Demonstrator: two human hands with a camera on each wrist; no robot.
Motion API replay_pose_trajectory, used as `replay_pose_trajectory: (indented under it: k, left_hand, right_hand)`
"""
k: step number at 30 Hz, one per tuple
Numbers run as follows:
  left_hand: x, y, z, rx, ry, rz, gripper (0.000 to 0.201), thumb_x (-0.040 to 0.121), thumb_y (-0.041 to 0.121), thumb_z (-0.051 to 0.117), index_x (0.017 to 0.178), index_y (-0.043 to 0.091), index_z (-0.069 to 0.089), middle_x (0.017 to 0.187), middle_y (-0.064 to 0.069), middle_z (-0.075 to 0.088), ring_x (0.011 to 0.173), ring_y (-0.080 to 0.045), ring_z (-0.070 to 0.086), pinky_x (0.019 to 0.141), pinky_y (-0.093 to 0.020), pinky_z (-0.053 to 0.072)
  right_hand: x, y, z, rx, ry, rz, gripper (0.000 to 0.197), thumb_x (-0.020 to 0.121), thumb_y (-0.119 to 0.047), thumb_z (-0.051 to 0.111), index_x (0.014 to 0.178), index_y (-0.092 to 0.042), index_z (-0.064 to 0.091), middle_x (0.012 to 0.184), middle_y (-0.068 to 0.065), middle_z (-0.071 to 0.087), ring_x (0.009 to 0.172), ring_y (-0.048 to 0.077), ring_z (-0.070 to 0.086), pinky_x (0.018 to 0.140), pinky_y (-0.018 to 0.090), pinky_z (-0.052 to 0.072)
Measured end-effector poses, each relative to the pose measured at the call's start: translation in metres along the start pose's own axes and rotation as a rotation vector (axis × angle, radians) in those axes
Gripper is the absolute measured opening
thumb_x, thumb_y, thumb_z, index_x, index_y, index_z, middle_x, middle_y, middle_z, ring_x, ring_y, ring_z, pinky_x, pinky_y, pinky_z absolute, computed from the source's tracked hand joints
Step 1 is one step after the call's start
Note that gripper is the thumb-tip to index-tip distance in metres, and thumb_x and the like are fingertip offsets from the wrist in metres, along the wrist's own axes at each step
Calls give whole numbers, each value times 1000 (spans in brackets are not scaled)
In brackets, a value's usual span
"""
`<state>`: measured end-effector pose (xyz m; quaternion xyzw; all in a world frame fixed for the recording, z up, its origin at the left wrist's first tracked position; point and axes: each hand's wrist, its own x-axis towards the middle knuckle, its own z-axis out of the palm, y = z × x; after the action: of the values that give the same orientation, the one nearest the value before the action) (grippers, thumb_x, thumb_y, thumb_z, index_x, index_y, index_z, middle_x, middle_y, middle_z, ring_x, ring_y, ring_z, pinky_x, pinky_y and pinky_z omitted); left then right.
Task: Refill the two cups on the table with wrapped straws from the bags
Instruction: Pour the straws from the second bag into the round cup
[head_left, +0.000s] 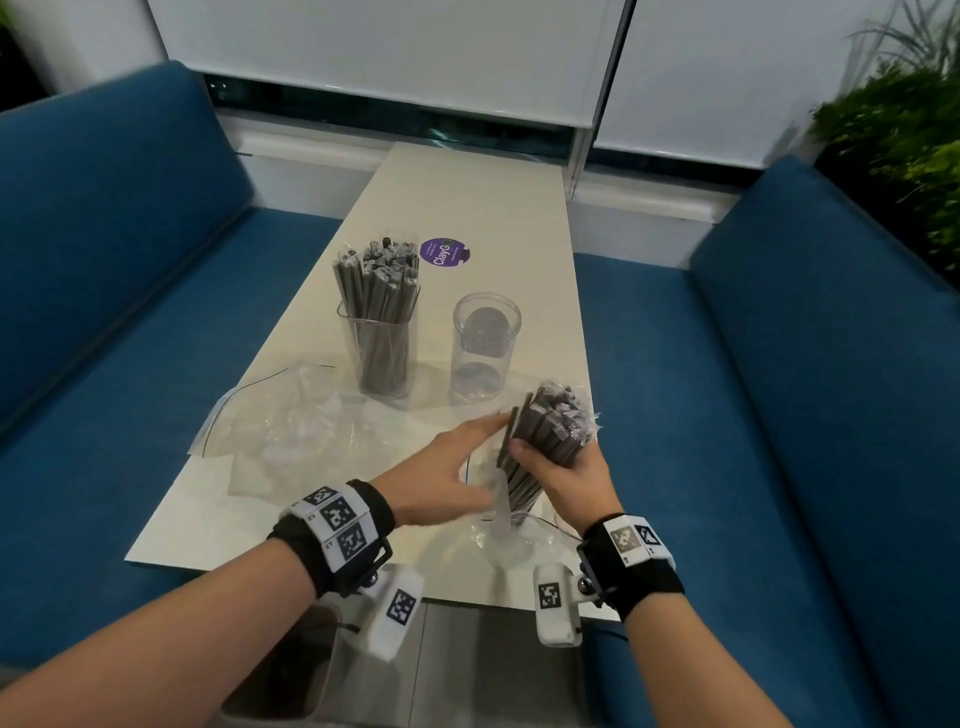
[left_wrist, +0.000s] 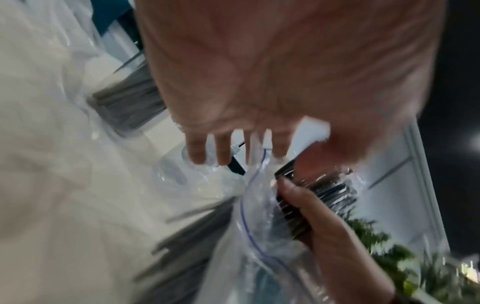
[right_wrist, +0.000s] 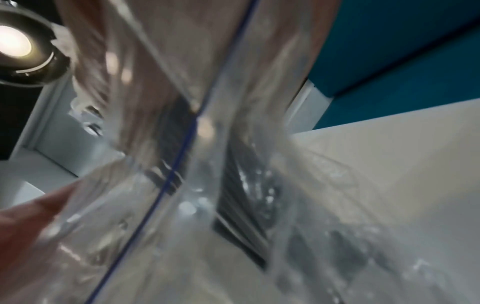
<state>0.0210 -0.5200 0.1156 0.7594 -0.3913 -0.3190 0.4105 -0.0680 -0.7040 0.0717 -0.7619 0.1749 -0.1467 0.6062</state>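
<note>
Two clear cups stand mid-table. The left cup (head_left: 382, 353) is packed with grey wrapped straws (head_left: 376, 283); the right cup (head_left: 483, 348) is empty. Near the table's front, my right hand (head_left: 556, 467) grips a thick bundle of wrapped straws (head_left: 553, 428), upright and tilted, its lower end still inside a clear zip bag (head_left: 498, 525). My left hand (head_left: 467, 447) lies alongside with straight fingers touching the bundle's left side. The left wrist view shows the spread fingers (left_wrist: 223, 150), the bundle (left_wrist: 327, 189) and the blue-lined bag (left_wrist: 259, 236). The right wrist view is filled by blurred bag (right_wrist: 168, 185) and straws (right_wrist: 241, 195).
A crumpled empty clear bag (head_left: 280, 415) lies left of the cups. A purple round sticker (head_left: 445, 252) sits on the white table (head_left: 467, 197) behind them. Blue sofas (head_left: 104, 291) flank the table, and green plants (head_left: 904, 145) stand at the far right.
</note>
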Motion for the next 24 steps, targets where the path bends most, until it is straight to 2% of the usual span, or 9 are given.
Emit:
replay_pose_trajectory:
  k: [3, 6, 9, 12, 14, 16, 18, 20, 24]
  left_hand:
    - [7, -21, 14, 284, -96, -6, 130, 68, 29, 86, 165, 26, 0, 169, 10, 9, 154, -13, 15, 127, -36, 24]
    - [16, -27, 28, 266, -17, -24, 141, 58, 45, 95, 164, 21, 5, 164, 6, 15, 149, -14, 20, 126, -35, 28]
    - [16, -24, 28, 126, 206, 71, 108, 63, 32, 94, 154, 30, 35, 142, 10, 42, 129, -4, 42, 117, -31, 40]
    - [11, -14, 22, 94, 331, 99, 76, 68, 28, 93, 135, 34, 58, 124, 11, 61, 113, -8, 60, 102, -33, 51]
    - [8, -8, 18, 3, 384, 94, 49, 73, 30, 92, 112, 43, 66, 108, 17, 72, 100, 0, 68, 91, -22, 53]
    - [7, -4, 14, -53, 423, 77, 39, 74, 31, 92, 99, 47, 66, 96, 22, 73, 93, 14, 66, 83, -7, 49]
    - [10, -3, 12, -150, 464, 42, 33, 74, 22, 92, 94, 40, 72, 89, 20, 75, 83, 15, 67, 76, -5, 48]
    - [11, 2, 8, -261, 504, 20, 27, 77, 15, 89, 93, 32, 77, 84, 19, 78, 80, 11, 72, 73, -8, 53]
    - [11, 16, 4, -323, 535, 56, 24, 80, 14, 87, 96, 30, 80, 89, 16, 81, 87, 3, 76, 75, -9, 57]
  right_hand:
    - [-6, -2, 6, -14, -92, 59, 68, 89, -32, 81, 142, -18, 41, 123, -5, 69, 107, -4, 70, 94, 26, 59]
    - [-8, -8, 11, 9, -113, 80, 71, 92, -20, 77, 133, -22, 19, 125, -7, 60, 105, -5, 69, 84, 14, 56]
    - [-11, -14, 9, 1, -128, 72, 83, 87, -17, 83, 132, -27, 14, 123, -7, 60, 104, -9, 68, 90, 21, 56]
    - [-14, -20, 0, 11, -110, 38, 103, 68, -32, 95, 131, -35, 14, 129, -4, 55, 113, 8, 70, 96, 31, 58]
    - [-18, -27, -8, 86, -47, 34, 102, 57, -47, 94, 127, -36, 20, 133, 4, 49, 121, 23, 66, 98, 41, 59]
    - [-22, -30, -15, 177, -80, 45, 94, 59, -60, 89, 126, -38, 27, 134, 9, 59, 124, 31, 65, 107, 56, 52]
    - [-29, -33, -21, 225, -164, 43, 105, 55, -71, 89, 135, -35, 31, 131, 4, 70, 122, 26, 67, 108, 48, 51]
    - [-37, -34, -25, 255, -182, 4, 134, 42, -76, 89, 150, -29, 25, 143, 4, 64, 131, 22, 62, 104, 34, 50]
    - [-53, -19, -27, 200, -131, -17, 153, 34, -70, 95, 162, -38, 16, 165, -4, 36, 152, 22, 37, 120, 47, 34]
